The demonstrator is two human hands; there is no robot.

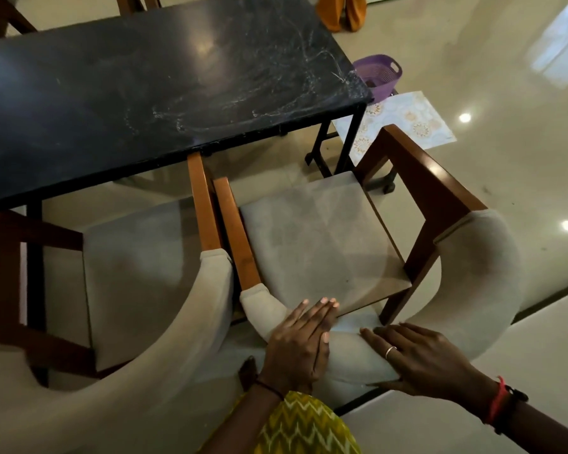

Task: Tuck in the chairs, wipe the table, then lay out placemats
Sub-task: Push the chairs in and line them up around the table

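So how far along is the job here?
Early. The left chair's armrest reaches the table, seat still out. In hand: left hand and right hand rest on the right chair's backrest, not yet tucked. Left: wiping the streaky top; placemats still lie on the floor beside the purple basket.

Glossy cream floor (505, 175) reflects bright lights near a purple basket (379, 77).

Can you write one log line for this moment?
step: tucking in | left hand: flat on chair back | right hand: flat on chair back | chair: not under table yet
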